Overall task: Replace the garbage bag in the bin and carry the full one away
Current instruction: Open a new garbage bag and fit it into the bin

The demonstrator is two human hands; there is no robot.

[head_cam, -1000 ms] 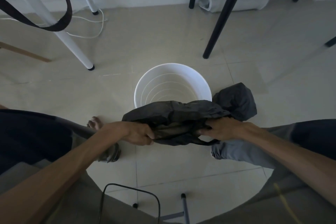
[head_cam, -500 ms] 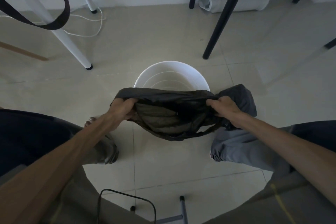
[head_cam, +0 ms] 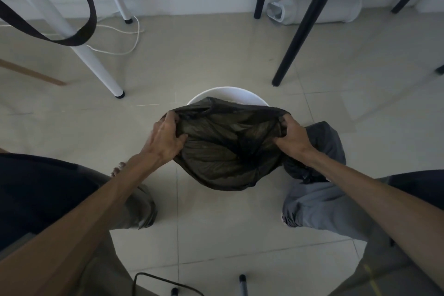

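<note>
Beige floor tiles (head_cam: 216, 60) are lying under table legs while we are gripping the black garbage bag (head_cam: 225, 149) open over the white bin (head_cam: 230, 94), left hand (head_cam: 165, 139) and right hand (head_cam: 292, 136) clenching its rim.

2 hands: left hand (head_cam: 165, 139), right hand (head_cam: 292, 137). 1 dark garbage bag (head_cam: 228, 149). 1 white bin (head_cam: 228, 94). 1 dark bundle (head_cam: 319, 132) by the right knee. 3 white legs, e.g. (head_cam: 96, 65). 4 black legs, e.g. (head_cam: 300, 29). 1 white cable (head_cam: 134, 38). 1 black strap (head_cam: 72, 39).
</note>
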